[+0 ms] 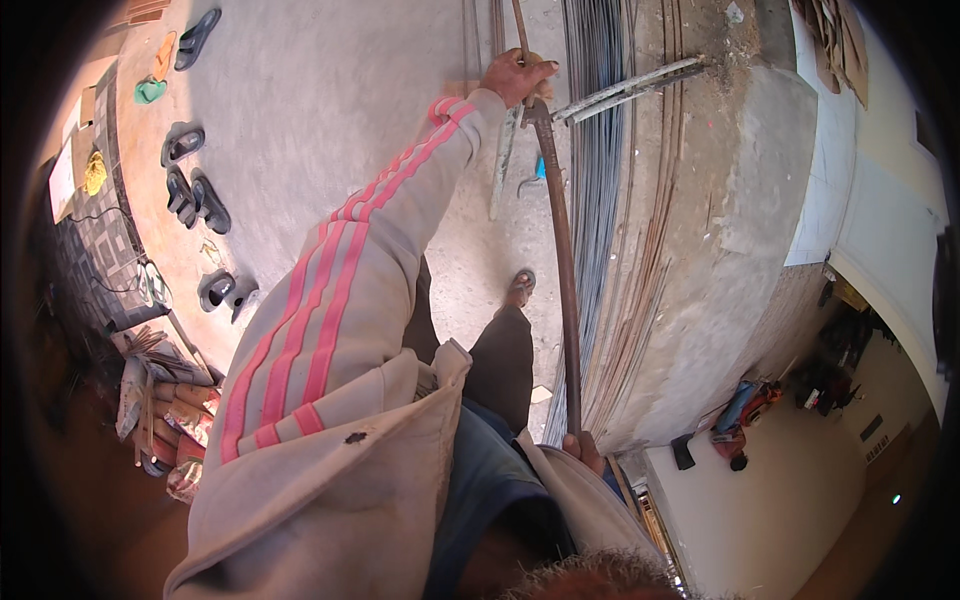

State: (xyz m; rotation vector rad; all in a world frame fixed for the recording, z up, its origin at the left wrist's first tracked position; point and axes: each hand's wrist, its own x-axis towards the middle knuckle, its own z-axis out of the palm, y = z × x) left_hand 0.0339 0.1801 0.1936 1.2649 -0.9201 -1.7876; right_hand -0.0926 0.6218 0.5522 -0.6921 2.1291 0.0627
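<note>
The person's left arm (pixel 345 250), in a loose beige sleeve with three pink stripes, reaches up and away from the body, slightly bent, its cuff bunched at the wrist. The bare left hand (pixel 515 78) is at the far end, its fingers curled in a grip. The bare right hand (pixel 585 453) is low and close to the torso, partly hidden, its visible fingers bent closed. One leg (pixel 503 362) in dark trousers extends forward, ending in a sandalled foot (pixel 522 284).

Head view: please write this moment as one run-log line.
left grip: at thin rod | right grip: closed on near end of long rusty bar | nearby: grey metal rods
</note>
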